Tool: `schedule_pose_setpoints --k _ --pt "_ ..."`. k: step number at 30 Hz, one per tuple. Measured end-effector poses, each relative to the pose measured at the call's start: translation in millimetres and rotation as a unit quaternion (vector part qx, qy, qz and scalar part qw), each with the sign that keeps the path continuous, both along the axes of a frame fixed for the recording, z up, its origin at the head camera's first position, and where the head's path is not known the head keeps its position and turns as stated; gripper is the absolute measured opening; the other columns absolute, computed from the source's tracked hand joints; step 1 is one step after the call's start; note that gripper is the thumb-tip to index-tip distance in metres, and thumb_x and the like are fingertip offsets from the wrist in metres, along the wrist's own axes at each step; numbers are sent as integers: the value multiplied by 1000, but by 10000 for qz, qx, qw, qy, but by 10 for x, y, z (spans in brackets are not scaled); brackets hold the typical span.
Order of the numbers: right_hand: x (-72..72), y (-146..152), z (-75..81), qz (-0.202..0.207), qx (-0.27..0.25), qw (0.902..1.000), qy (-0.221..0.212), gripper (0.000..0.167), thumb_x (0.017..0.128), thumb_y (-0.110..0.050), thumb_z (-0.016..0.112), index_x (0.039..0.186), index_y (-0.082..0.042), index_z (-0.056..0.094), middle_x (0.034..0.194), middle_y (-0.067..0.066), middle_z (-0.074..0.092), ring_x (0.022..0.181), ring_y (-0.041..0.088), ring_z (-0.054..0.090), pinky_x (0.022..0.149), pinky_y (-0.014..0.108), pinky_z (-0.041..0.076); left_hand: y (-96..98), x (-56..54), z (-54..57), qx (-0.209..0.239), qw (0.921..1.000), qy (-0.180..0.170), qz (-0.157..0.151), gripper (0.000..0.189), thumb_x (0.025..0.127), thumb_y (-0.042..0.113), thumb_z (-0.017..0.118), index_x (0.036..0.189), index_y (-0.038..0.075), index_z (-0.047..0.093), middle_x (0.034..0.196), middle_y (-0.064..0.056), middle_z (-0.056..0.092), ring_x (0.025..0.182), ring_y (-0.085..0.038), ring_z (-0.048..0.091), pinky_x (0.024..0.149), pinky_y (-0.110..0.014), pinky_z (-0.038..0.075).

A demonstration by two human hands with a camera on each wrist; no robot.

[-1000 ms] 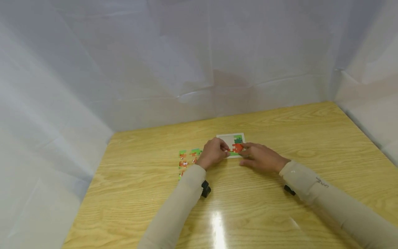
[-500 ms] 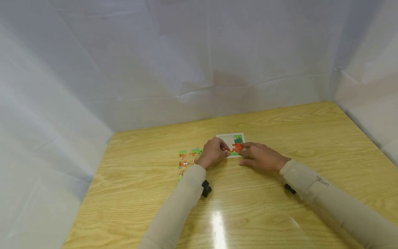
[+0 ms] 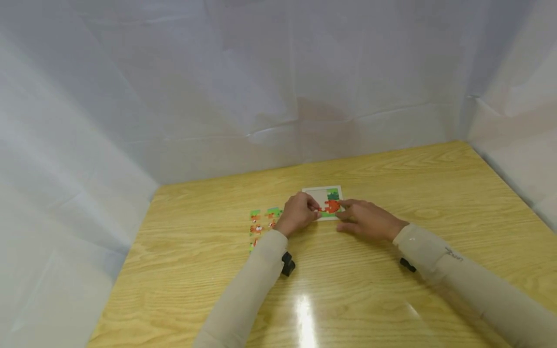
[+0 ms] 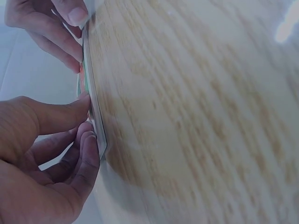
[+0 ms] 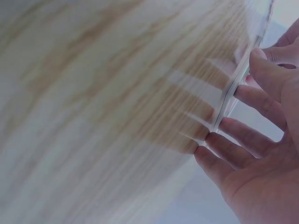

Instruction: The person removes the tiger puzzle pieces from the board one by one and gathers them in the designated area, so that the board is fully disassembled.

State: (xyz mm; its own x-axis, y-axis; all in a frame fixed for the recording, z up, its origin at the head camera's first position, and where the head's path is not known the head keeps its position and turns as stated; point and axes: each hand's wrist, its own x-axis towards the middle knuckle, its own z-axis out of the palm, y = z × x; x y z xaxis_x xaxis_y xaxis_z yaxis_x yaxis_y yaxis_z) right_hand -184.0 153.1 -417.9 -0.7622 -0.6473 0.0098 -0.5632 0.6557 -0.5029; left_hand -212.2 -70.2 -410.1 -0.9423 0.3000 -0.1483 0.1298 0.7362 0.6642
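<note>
Head view, puzzle frame: the white puzzle frame [image 3: 322, 187] lies flat on the wooden table [image 3: 357, 290], between the two hands.
Head view, pieces inside: a green piece [image 3: 333, 194] is in the top right corner, and red pieces [image 3: 332, 207] sit below it. Pale bottom shows at the upper left.
Head view, left hand: the left hand [image 3: 299, 211] bends its fingers over the frame's lower left corner. I cannot tell if it pinches a piece.
Head view, right hand: the right hand [image 3: 367, 218] has its fingers reaching out, loose, at the frame's right side.
Head view, loose pieces: loose pieces [image 3: 256, 229] with orange and green pictures lie left of the frame, partly hidden by the left arm.
Head view, around: white sheets [image 3: 261, 72] hang behind and beside the table.
Left wrist view, left hand: thumb and bent fingers are at the frame's thin edge, with the right hand farther along.
Right wrist view, right hand: its fingers are spread out along the frame's edge.
</note>
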Motion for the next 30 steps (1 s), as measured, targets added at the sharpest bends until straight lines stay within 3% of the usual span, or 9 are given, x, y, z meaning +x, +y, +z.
schedule_pose_setpoints --k 11,25,30 --pt "-14 0 -47 9 37 10000 85 40 99 -29 68 126 1 69 141 26 55 137 42 46 105 57 42 2 33 13 72 9999 76 55 15 91 10 77 105 3 75 95 -5 71 84 -16 64 78 -33 54" --pt "-9 -6 -35 -29 49 9999 90 41 98 -30 69 127 -1 69 141 24 56 136 40 48 107 57 41 -40 50 10 748 9966 205 265 6 94 10 73 96 5 76 87 -4 72 78 -13 65 72 -30 54" --pt "-6 2 -16 0 28 10000 47 40 99 -29 68 127 0 69 139 23 58 136 42 47 107 59 40 -82 48 69 893 9951 325 271 7 95 12 73 96 6 76 87 -4 72 79 -15 66 72 -31 54"
